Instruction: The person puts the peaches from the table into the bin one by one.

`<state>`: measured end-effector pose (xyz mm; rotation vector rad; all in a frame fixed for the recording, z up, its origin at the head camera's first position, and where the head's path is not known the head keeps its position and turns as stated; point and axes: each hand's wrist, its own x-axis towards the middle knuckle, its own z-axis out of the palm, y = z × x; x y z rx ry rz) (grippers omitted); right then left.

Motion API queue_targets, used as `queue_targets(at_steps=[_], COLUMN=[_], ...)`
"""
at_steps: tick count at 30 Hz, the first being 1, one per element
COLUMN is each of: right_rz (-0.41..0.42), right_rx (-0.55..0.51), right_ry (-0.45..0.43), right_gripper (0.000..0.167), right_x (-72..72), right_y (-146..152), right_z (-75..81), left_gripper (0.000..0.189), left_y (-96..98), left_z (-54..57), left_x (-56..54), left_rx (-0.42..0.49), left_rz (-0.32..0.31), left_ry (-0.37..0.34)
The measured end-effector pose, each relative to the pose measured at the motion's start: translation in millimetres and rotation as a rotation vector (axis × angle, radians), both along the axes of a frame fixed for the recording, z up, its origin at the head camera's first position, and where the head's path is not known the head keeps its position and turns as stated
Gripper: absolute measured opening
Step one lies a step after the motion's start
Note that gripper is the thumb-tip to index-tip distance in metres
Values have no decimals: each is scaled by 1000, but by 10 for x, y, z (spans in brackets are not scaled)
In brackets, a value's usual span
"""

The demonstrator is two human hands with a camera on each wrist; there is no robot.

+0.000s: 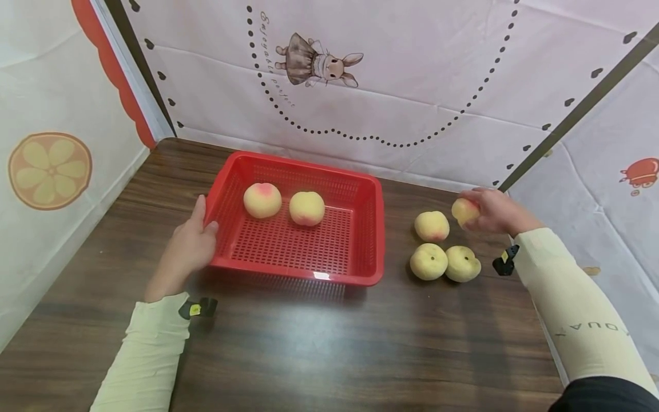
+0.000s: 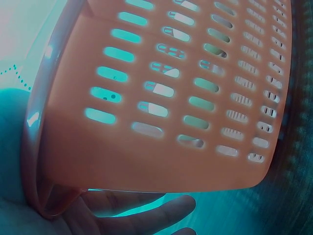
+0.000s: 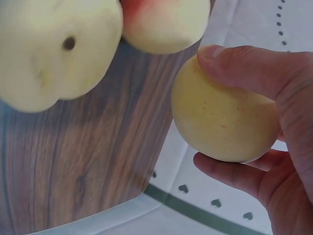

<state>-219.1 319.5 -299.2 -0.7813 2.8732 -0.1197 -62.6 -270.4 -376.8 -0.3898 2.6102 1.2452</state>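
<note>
My left hand (image 1: pixel 193 243) grips the left side of a red plastic basket (image 1: pixel 288 273); in the left wrist view its fingers (image 2: pixel 161 215) reach past the slotted wall. Two yellow peaches with pink blush lie inside, one to the left (image 1: pixel 262 200) and one in the middle (image 1: pixel 306 209). On the right, my right hand (image 1: pixel 499 212) holds another peach (image 1: pixel 465 212) between thumb and fingers, raised over the table's far right corner. Close to it, three peaches sit on the table: one behind (image 1: pixel 432 226), two in front (image 1: pixel 429 262) side by side.
The dark wood-grain table (image 1: pixel 309 349) runs toward me below the basket. Printed white cloth (image 1: pixel 412 68) walls the back and both sides, with the basket's far rim close to the back cloth.
</note>
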Motion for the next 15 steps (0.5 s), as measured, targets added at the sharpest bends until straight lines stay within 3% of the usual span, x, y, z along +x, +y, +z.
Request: queue_targets(at_steps=[15], right_rz=[-12], right_rx=[22], right_ry=[-43], right_gripper=[68], right_x=[21], right_y=[-351], right_z=[179], left_gripper=[76], left_y=[5], left_z=[18], left_x=[14], left_rx=[13], left_rz=[-1], left_ry=[1])
